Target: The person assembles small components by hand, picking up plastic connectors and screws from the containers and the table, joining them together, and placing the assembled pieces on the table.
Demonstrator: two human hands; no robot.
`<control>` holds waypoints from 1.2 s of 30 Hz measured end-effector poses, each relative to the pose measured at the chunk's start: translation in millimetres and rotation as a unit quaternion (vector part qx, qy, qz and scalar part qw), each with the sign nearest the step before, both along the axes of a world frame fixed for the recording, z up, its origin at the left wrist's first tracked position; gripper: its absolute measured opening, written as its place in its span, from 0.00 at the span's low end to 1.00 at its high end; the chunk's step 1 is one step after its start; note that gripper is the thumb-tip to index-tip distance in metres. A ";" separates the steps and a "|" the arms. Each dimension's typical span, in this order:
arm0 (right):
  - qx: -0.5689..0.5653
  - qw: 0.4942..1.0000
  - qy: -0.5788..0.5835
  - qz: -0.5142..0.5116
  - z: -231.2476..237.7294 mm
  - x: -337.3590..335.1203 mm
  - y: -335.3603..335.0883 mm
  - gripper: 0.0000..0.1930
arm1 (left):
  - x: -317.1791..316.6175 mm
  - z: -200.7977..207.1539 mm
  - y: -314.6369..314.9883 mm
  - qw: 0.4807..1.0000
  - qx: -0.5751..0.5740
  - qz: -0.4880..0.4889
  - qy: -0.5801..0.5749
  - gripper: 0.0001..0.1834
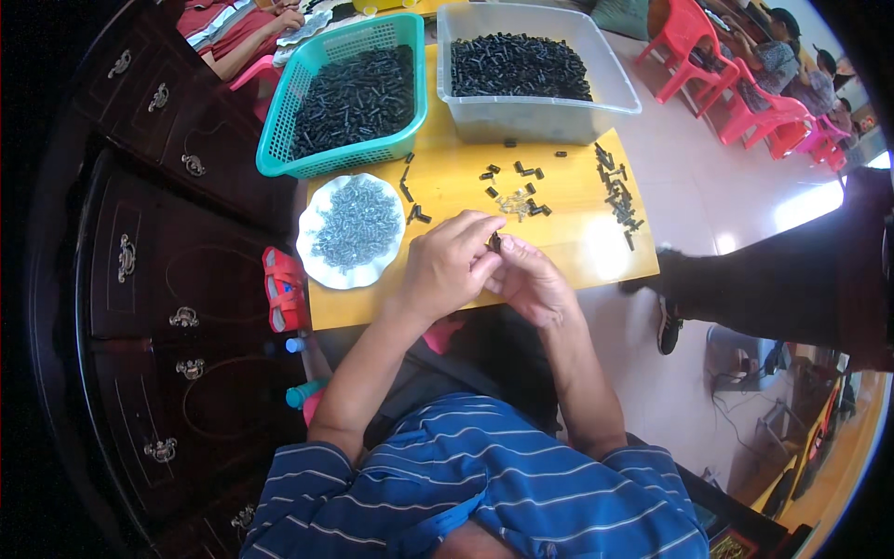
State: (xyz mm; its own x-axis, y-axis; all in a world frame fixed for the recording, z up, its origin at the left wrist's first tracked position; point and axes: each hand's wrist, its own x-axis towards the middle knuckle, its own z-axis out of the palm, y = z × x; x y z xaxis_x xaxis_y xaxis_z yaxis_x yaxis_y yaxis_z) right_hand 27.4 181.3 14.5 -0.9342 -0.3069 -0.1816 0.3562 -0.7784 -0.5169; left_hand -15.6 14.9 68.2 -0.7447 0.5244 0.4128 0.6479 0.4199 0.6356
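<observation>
My left hand (449,261) and my right hand (533,279) meet above the near edge of the yellow table (447,168). Between their fingertips they hold a small black plastic part (494,242), mostly covered by the fingers. Just beyond lie a little heap of small clear pieces (511,203) and several loose black parts (531,189). A white scalloped plate (308,252) full of small clear pieces (354,222) sits left of my left hand. More black parts (616,191) lie scattered along the table's right side.
At the back stand a green basket (272,149) and a translucent bin (521,116), both filled with black parts. Dark wooden drawers (186,224) line the left. A person's dark-trousered leg (773,279) reaches in at right. Other people sit on red chairs (684,47) farther off.
</observation>
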 end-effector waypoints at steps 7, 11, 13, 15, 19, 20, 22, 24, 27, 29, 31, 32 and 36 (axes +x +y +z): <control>-0.019 0.999 -0.021 -0.017 -1.0 3.0 1.5 0.12 | -4.7 -0.2 -1.4 0.999 0.006 -0.022 0.023 0.20; 0.011 1.000 -0.005 0.001 3.6 2.1 2.1 0.13 | -9.9 5.0 -5.3 0.999 -0.013 -0.045 0.025 0.19; 0.027 1.000 -0.007 0.007 4.5 1.6 1.7 0.13 | -10.3 7.1 -7.1 0.998 -0.015 -0.050 0.024 0.19; 0.043 0.999 -0.004 0.016 6.1 1.7 1.9 0.13 | -10.4 11.5 -9.2 0.998 -0.016 -0.056 0.023 0.18; 0.052 0.999 0.002 0.002 1.2 1.6 4.9 0.13 | -13.8 16.1 -17.3 0.989 0.055 -0.067 -0.118 0.16; 0.075 0.997 0.006 0.007 3.3 1.4 5.3 0.12 | -15.7 14.6 -18.6 0.979 0.083 -0.068 -0.172 0.14; 0.098 0.995 0.011 0.012 4.6 1.5 5.3 0.12 | -20.2 8.6 -19.7 0.980 0.088 -0.069 -0.164 0.12; 0.109 0.993 0.028 0.023 2.5 1.8 6.0 0.11 | -20.9 7.8 -20.0 0.981 0.093 -0.071 -0.157 0.09; 0.116 0.993 0.033 0.016 0.5 1.8 5.7 0.10 | -20.0 8.6 -19.1 0.976 0.096 -0.061 -0.187 0.06; 0.117 0.993 0.029 0.010 -0.6 2.2 4.7 0.10 | -20.5 4.2 -19.1 0.970 0.120 -0.064 -0.202 0.05; 0.118 0.993 0.025 0.003 -2.2 2.7 4.4 0.09 | -20.8 3.2 -18.7 0.970 0.124 -0.068 -0.198 0.05; 0.118 0.993 0.022 -0.003 -3.5 2.7 4.3 0.09 | -21.0 2.7 -18.6 0.970 0.129 -0.072 -0.193 0.05; 0.109 0.994 0.011 -0.018 -7.1 2.4 2.7 0.08 | -24.3 -3.7 -18.8 0.971 0.139 -0.081 -0.179 0.05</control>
State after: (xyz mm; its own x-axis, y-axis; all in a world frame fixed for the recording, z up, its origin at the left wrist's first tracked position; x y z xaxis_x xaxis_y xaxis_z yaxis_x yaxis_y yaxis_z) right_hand 29.8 183.9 7.4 -0.9482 -0.2294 -0.2196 0.3173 -0.6589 -0.6820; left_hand -39.9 -3.9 64.6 -0.7831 0.5527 0.2851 0.4080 0.1106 0.9062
